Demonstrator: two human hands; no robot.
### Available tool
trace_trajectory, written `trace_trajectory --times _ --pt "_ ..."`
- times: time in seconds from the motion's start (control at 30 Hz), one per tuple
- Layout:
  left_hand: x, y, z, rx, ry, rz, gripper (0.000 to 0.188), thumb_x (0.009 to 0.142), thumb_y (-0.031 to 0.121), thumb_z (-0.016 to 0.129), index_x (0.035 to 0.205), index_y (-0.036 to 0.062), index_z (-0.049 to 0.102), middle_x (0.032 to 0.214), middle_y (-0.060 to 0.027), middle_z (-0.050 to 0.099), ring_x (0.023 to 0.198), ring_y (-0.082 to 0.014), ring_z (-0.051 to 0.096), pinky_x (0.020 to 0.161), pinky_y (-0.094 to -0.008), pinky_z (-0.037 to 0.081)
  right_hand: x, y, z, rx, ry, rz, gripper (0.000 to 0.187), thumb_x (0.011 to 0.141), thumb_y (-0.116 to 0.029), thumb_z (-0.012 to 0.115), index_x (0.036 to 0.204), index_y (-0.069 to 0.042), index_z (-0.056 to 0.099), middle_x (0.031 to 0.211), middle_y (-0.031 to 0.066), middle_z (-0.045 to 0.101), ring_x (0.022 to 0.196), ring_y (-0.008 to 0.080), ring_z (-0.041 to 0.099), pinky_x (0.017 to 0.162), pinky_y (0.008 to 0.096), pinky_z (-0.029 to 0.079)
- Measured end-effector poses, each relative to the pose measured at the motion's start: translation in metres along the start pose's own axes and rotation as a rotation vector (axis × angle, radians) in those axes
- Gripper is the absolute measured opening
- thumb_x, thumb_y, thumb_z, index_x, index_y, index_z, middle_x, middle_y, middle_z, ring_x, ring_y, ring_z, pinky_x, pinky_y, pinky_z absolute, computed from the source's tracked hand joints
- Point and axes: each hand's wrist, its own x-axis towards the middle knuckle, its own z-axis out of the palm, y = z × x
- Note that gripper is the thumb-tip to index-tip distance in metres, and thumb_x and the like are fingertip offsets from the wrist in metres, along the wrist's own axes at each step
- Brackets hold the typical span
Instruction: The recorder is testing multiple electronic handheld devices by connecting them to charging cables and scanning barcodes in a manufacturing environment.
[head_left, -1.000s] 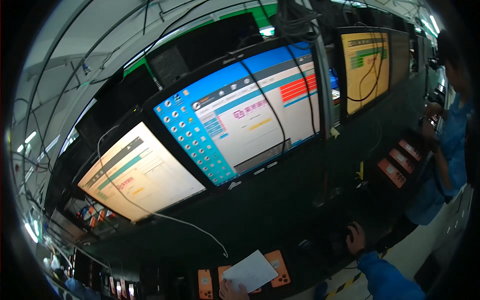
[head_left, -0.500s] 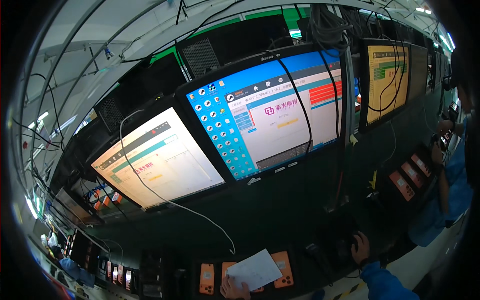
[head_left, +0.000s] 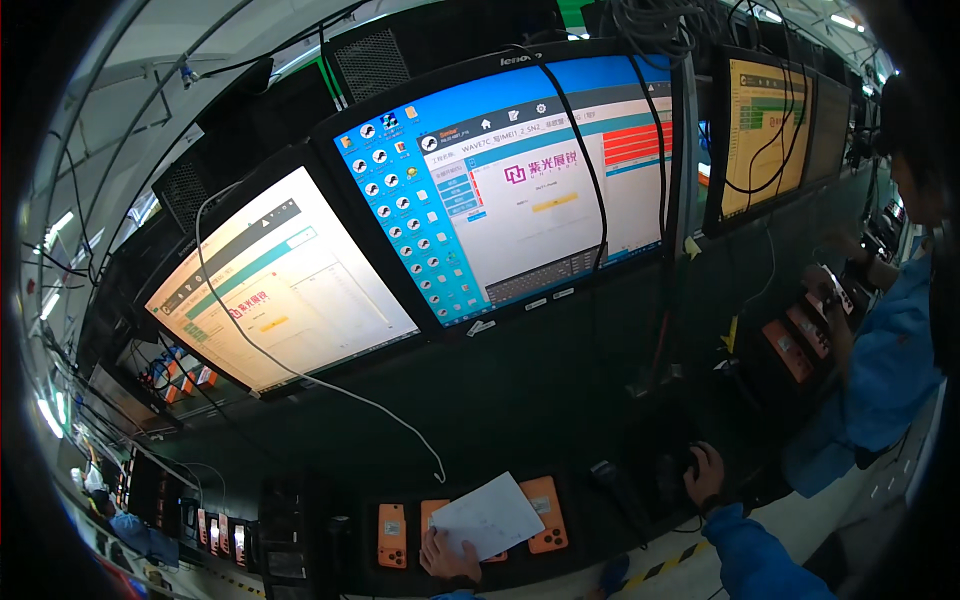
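Note:
My left hand (head_left: pixel 447 556) is at the lower left corner of a white sheet of paper (head_left: pixel 491 517), its fingers and thumb gripping the edge. The paper lies tilted over orange phones. One orange phone (head_left: pixel 392 537) sits uncovered to its left; another orange phone (head_left: pixel 547 521) shows partly at its right. A middle phone is mostly hidden beneath the paper. Farther right, my right hand (head_left: pixel 706 472), in a blue sleeve, rests on the dark desk with fingers apart and slightly bent. A dark object (head_left: pixel 668 473), perhaps a mouse, is beside its fingers; poor light hides its outline.
Two lit monitors, a left one (head_left: pixel 280 290) and a middle one (head_left: pixel 510 190), stand ahead, with a white cable (head_left: pixel 370 392) hanging before them. A black handheld device (head_left: pixel 612 480) lies right of the phones. At right, a co-worker in blue (head_left: pixel 880 350) handles a phone near another monitor (head_left: pixel 765 135).
The view has shifted, so the desk and screens sit higher and further left. My left hand keeps its place on the paper. The co-worker has leaned in, a phone now raised in hand.

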Motion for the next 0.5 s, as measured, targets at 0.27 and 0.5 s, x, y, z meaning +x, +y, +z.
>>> trace_trajectory --times 0.27,0.5 --pt "-0.003 -0.010 0.012 0.004 0.020 0.014 0.047 0.071 0.030 0.058 0.109 0.0039 0.051 0.127 -0.0179 0.045 0.122 -0.0350 0.038 0.102 -0.0506 0.023 -0.002 0.002 -0.002 0.017 0.003 0.007 0.043 0.066 -0.008 0.057 0.109 -0.007 0.056 0.116 0.0168 0.054 0.106 0.0377 0.051 0.092 0.0462 0.041" --pt "-0.003 -0.013 0.018 0.029 0.018 0.001 0.046 0.069 0.028 0.059 0.108 0.0039 0.051 0.127 -0.0179 0.045 0.121 -0.0345 0.039 0.102 -0.0505 0.024 -0.001 0.009 0.002 0.005 0.032 -0.056 0.043 0.066 -0.009 0.057 0.108 -0.006 0.055 0.114 0.0171 0.054 0.104 0.0379 0.052 0.089 0.0465 0.042"
